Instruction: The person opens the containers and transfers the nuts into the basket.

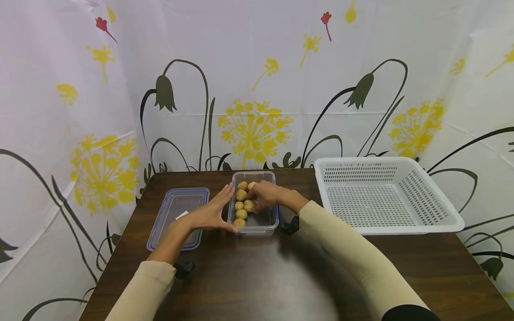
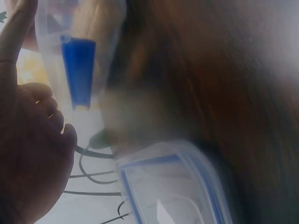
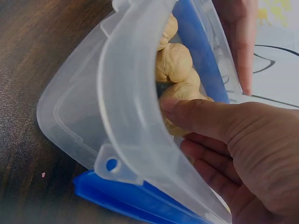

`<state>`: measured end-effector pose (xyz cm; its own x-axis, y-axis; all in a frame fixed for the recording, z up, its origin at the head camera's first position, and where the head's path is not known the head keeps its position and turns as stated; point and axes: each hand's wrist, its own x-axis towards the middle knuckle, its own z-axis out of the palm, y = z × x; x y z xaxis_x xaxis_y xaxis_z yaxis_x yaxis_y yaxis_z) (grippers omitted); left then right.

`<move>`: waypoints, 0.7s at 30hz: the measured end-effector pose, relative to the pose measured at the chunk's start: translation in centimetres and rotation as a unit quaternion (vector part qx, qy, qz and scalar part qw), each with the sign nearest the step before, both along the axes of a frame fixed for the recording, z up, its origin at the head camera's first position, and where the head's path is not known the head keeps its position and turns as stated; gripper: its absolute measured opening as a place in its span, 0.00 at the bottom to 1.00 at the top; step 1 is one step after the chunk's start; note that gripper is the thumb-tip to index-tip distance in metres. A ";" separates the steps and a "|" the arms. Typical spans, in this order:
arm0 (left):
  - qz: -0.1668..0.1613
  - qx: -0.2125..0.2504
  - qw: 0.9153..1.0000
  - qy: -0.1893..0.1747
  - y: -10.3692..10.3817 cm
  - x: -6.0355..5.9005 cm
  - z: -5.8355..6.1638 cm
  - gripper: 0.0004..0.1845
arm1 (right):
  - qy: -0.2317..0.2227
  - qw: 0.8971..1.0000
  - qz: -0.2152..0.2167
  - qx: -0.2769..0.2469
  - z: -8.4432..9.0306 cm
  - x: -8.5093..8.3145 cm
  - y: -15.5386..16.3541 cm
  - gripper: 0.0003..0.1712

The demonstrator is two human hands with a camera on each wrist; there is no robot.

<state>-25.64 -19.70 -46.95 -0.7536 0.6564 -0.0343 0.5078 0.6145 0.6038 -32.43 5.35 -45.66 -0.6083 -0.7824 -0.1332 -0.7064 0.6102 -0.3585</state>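
Several tan, wrinkled walnuts lie in a row inside the clear plastic container with blue clips. The right hand curls its fingertips round one; best lift it straight up. Flat against the container's near wall, the left hand braces with straight fingers.

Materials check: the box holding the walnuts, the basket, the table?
Box: looks like clear glossy plastic, since the walnuts show through its wall; blue clips.
Basket: white matte plastic, likely moulded, with slotted walls.
Table: dark woodgrain, semi-gloss; wood or laminate, cannot tell.
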 end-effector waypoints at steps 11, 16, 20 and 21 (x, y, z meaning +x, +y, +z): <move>-0.002 0.001 1.000 -0.016 0.2 0.0 0.0 0.72 | 0.017 0.999 -0.034 -0.006 -1.1 -0.1 -0.2 0.27; -0.001 -0.003 1.000 -0.017 0.1 0.0 0.0 0.72 | 0.021 0.999 -0.039 -0.004 -1.2 -0.1 -0.4 0.27; 0.002 -0.004 1.000 -0.018 0.0 -0.1 -0.1 0.72 | 0.027 0.999 -0.035 -0.004 -1.3 -0.1 -0.4 0.26; 0.001 -0.003 1.000 -0.017 0.1 -0.1 -0.2 0.71 | 0.028 0.999 -0.033 -0.004 -1.3 -0.1 -0.4 0.26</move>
<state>-25.72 -19.63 -47.12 -0.7535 0.6542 -0.0647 0.4853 0.6199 0.6167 -32.55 5.00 -46.95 -0.6655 -0.7408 -0.0916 -0.6836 0.6541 -0.3237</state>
